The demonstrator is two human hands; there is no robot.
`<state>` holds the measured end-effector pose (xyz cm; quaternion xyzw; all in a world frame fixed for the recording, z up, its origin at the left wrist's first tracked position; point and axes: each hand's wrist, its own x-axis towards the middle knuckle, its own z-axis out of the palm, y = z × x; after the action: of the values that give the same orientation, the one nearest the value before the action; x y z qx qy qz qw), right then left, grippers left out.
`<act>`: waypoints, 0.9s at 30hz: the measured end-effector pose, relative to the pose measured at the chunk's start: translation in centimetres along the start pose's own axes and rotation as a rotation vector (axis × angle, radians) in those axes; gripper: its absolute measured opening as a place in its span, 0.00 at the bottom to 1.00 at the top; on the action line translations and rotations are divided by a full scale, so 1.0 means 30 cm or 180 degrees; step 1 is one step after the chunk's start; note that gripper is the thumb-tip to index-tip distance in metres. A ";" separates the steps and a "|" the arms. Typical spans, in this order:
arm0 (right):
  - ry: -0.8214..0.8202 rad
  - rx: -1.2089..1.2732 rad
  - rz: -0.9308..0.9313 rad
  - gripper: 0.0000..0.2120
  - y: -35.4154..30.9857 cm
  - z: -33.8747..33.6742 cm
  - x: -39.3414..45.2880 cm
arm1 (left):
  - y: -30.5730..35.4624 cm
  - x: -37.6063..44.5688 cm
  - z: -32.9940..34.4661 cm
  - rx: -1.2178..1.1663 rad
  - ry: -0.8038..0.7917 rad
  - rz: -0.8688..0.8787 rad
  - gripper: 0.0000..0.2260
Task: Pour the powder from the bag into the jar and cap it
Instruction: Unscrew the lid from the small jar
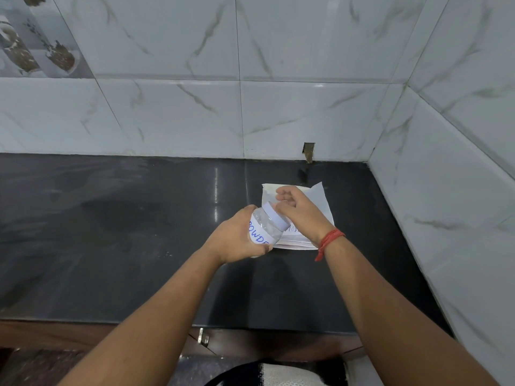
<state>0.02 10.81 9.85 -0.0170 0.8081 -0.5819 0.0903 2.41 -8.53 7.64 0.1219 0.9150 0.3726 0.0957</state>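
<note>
A clear plastic jar point(264, 229) with a white label lettered in blue is held above the black counter, tilted with its top toward the right. My left hand point(237, 238) wraps around its body. The jar's pale lavender cap point(274, 215) sits on its mouth, and my right hand point(299, 211) grips the cap from the right side. A flat white paper bag point(323, 199) lies on the counter behind and under my right hand, partly hidden by it. Whether there is powder in the jar is hard to tell.
The black stone counter point(125, 232) runs left to right, bounded by white marble-tiled walls at the back and right point(446, 190). A small notch point(308, 151) breaks the back wall's base. The counter's front edge and a wooden cabinet point(203, 338) lie below.
</note>
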 end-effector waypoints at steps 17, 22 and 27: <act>-0.0225 -0.0924 0.0302 0.25 0.003 0.001 0.023 | -0.014 0.026 0.000 0.0038 -0.0054 0.0150 0.26; -0.0140 -0.0624 0.0207 0.21 0.003 -0.009 0.023 | -0.021 0.040 -0.001 0.0061 -0.0013 0.0227 0.26; -0.0176 -0.0154 0.0083 0.16 -0.001 -0.013 0.026 | -0.031 0.051 -0.005 0.0065 0.0014 0.0252 0.26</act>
<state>-0.83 11.07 9.91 -0.0247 0.8193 -0.5602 0.1197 0.76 -8.82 6.98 0.1582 0.9134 0.3670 0.0776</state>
